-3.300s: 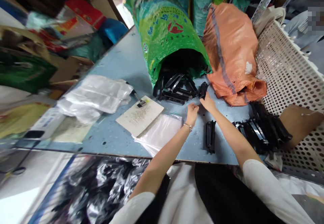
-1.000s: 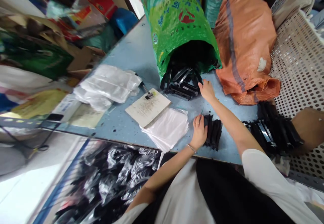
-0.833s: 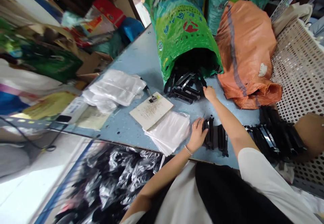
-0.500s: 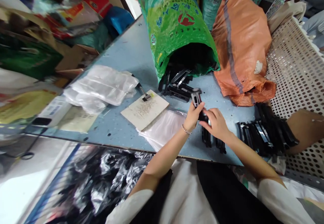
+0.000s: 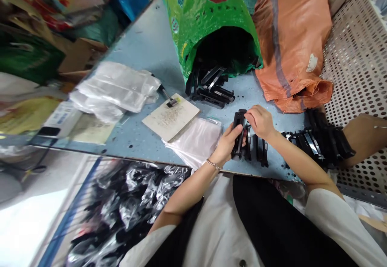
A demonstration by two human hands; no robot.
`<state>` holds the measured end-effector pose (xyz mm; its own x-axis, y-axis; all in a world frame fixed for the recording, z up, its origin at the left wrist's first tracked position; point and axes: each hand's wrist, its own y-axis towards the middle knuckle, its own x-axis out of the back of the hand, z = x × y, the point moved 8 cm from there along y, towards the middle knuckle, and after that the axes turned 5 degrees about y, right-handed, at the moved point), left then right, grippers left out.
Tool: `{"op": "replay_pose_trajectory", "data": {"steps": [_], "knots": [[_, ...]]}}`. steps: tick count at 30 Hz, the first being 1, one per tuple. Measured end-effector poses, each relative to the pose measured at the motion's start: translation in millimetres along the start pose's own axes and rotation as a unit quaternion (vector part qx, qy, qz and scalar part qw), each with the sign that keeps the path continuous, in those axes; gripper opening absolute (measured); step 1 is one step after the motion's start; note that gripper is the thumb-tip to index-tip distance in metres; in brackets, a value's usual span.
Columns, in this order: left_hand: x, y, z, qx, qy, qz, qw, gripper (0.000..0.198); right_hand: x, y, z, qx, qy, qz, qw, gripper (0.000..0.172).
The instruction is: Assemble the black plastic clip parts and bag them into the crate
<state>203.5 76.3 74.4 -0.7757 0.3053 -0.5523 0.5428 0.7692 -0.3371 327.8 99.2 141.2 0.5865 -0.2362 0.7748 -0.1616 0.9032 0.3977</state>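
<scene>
My left hand [image 5: 226, 143] and my right hand [image 5: 260, 121] both grip one long black plastic part [image 5: 238, 133], held just above the blue table [image 5: 148, 53] near its front edge. Two similar black parts [image 5: 260, 151] lie side by side right under my hands. More black parts [image 5: 211, 87] spill from the mouth of a green woven sack [image 5: 208, 15] lying behind. A flat stack of clear plastic bags [image 5: 196, 141] lies just left of my left hand.
An orange sack [image 5: 290, 41] lies right of the green one. A row of black parts [image 5: 317, 140] sits at the right, beside a white perforated basket [image 5: 356, 77]. A clipboard [image 5: 171, 117] and crumpled clear bags [image 5: 116, 87] lie left. Bagged black parts [image 5: 121, 210] fill a bin below the table.
My right hand took a black part from the pile at the green sack and brought it back. Both hands now hold it above the parts laid at the table's front edge.
</scene>
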Motion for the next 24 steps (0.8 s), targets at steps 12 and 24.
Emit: {"op": "replay_pose_trajectory", "data": {"steps": [12,24], "knots": [[38.6,19.4,7.9,-0.053,0.06,-0.137,0.987,0.052,-45.6,-53.8,56.5,0.169,-0.097,0.113,0.974,0.044],[65.1,29.1,71.3,-0.241,0.495,-0.137,0.823,0.044,-117.4,110.6,-120.8,-0.278,0.063,0.071,0.956,0.031]]}}
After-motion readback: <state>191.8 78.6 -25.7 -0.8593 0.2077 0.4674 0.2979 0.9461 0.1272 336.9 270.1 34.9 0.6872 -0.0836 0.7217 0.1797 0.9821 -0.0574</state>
